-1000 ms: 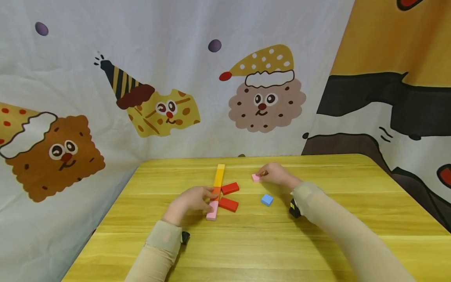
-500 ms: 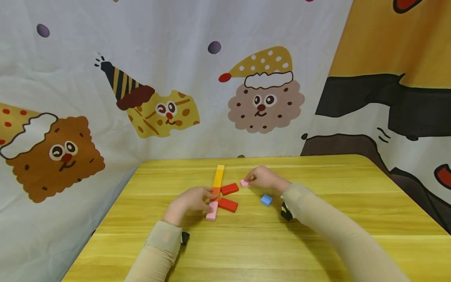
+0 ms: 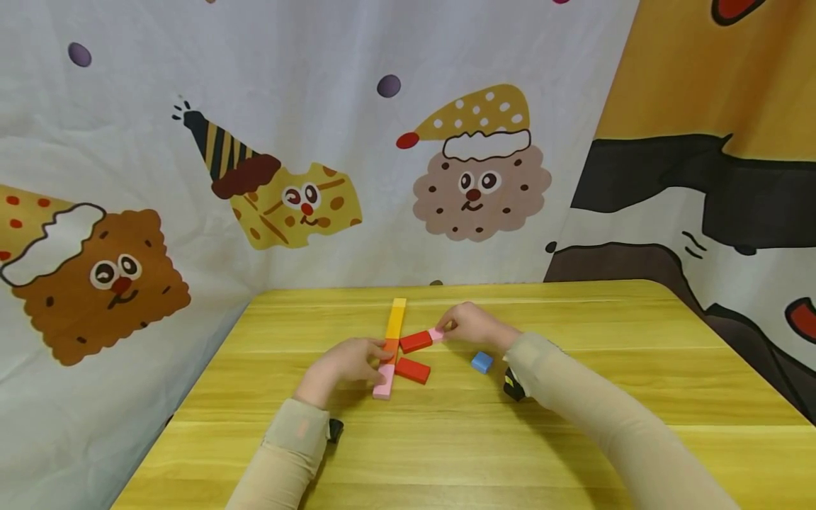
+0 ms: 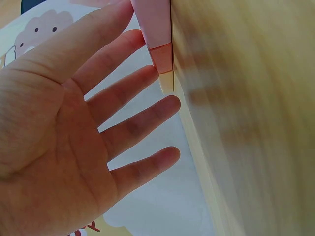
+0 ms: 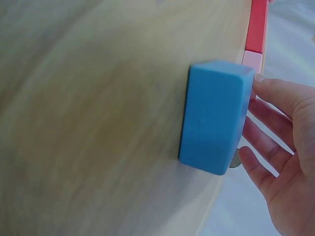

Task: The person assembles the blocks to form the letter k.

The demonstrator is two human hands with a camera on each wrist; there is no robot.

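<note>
In the head view my left hand [image 3: 344, 363] rests along a straight row of blocks: a pink block [image 3: 382, 388] nearest me, an orange block [image 3: 392, 347], then a yellow-orange stretch [image 3: 396, 320]. Its fingers are spread and fairly straight in the left wrist view, tips at the row's side. My right hand [image 3: 477, 326] pinches a small pink block [image 3: 435, 335] by its right end. That block meets the outer end of the upper red block [image 3: 416, 341], which slants off the row. A lower red block [image 3: 412, 370] slants off below it.
A blue block [image 3: 482, 363] lies on the wooden table [image 3: 446, 453] below my right hand and looms large in the right wrist view. A curtain [image 3: 357, 262] printed with cartoon biscuits and cheese hangs behind the table's far edge.
My right hand has moved left and slightly nearer with the small pink block, bringing it from apart to the upper red block's end. The left hand has stayed in place.
</note>
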